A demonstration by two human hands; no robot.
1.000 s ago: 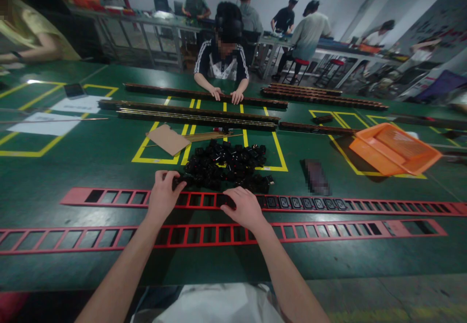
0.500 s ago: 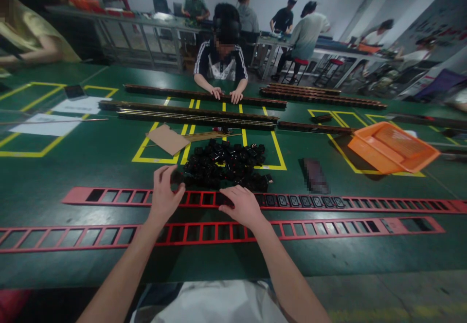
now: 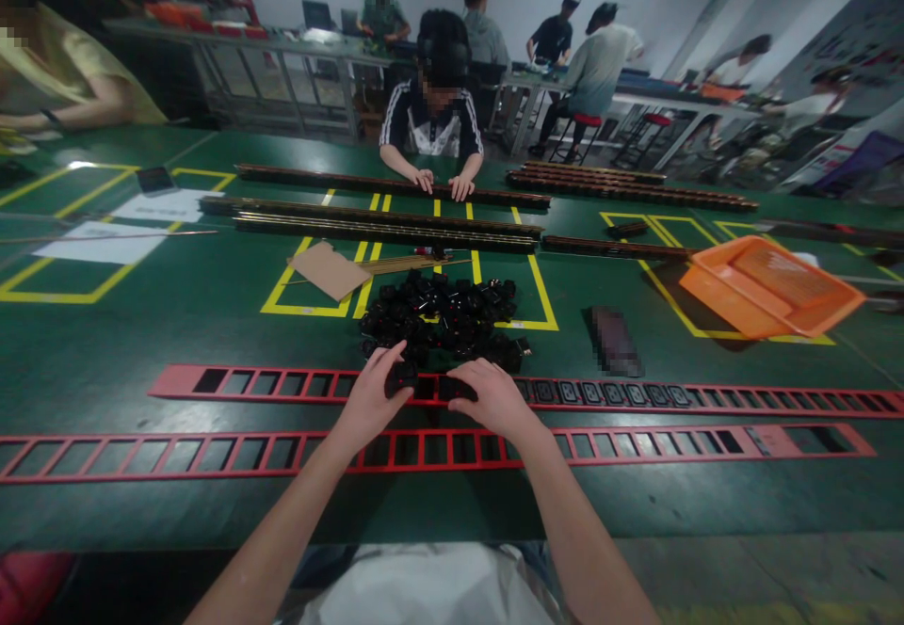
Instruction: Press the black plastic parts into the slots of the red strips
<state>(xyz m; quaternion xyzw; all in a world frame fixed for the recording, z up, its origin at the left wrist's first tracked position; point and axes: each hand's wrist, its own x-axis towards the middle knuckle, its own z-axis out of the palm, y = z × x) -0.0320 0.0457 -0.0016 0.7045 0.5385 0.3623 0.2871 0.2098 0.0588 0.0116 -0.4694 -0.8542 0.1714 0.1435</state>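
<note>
green worktop (image 3: 218,343), smooth and faintly glossy, stretches before you, marked with yellow tape (image 3: 303,311). your left hand (image 3: 372,394) has come in from the left of the heap of black parts (image 3: 444,310), bringing a black piece (image 3: 402,378) pinched in its fingers to the upper red frame (image 3: 173,382), so that piece is now close beside your right hand (image 3: 494,394). your right fingers touch a dark part (image 3: 456,388) at the same frame; whether they grip or merely press it, i cannot tell. farther right, squarish sockets (image 3: 591,393) with pale outlines fill several windows. both frames are long, flat and ladder-like; the lower red frame (image 3: 449,449) lies nearer you, its rectangular openings showing green.
</note>
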